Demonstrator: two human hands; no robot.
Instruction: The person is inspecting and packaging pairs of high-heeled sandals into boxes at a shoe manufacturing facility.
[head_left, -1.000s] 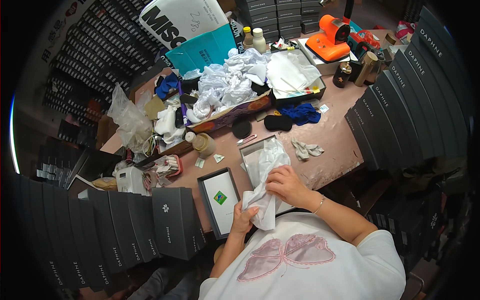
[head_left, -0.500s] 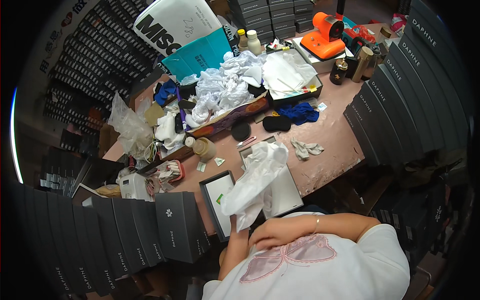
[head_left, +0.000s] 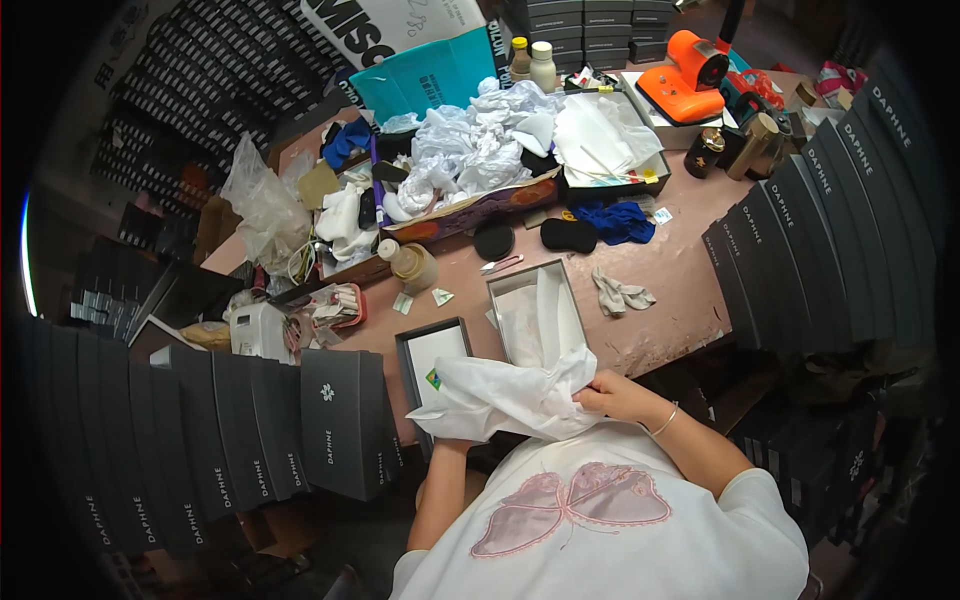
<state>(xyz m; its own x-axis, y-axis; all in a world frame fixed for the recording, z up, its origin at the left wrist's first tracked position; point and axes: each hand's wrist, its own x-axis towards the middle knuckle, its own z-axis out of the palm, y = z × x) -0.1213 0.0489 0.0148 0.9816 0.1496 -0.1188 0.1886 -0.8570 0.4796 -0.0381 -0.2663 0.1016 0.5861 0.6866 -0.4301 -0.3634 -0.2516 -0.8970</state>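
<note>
A white tissue paper bundle (head_left: 505, 400) stretches between my two hands in front of my chest; what it wraps, if anything, is hidden. My right hand (head_left: 612, 396) is closed on its right end, fingers pinching the paper. Beneath the left end comes my left hand (head_left: 455, 446), its fingers covered by the tissue. Just beyond the bundle stands an open grey shoebox (head_left: 578, 300) with more white tissue paper (head_left: 525, 318) inside. To its left lies a dark-rimmed box lid (head_left: 432, 345), white inside, with a small green sticker (head_left: 433, 379) by the paper's edge.
Grey shoeboxes stand stacked at left (head_left: 345, 430) and right (head_left: 745, 260). Behind are a carton of crumpled paper (head_left: 470, 222), a black round pad (head_left: 493, 240), a blue cloth (head_left: 615, 222), a crumpled pale cloth (head_left: 622, 292), a bottle (head_left: 410, 265) and an orange device (head_left: 685, 85).
The tissue bundle has come down from over the boxes toward my chest and lies more level. My right hand has moved from my chest to its right end. The view has shifted slightly.
</note>
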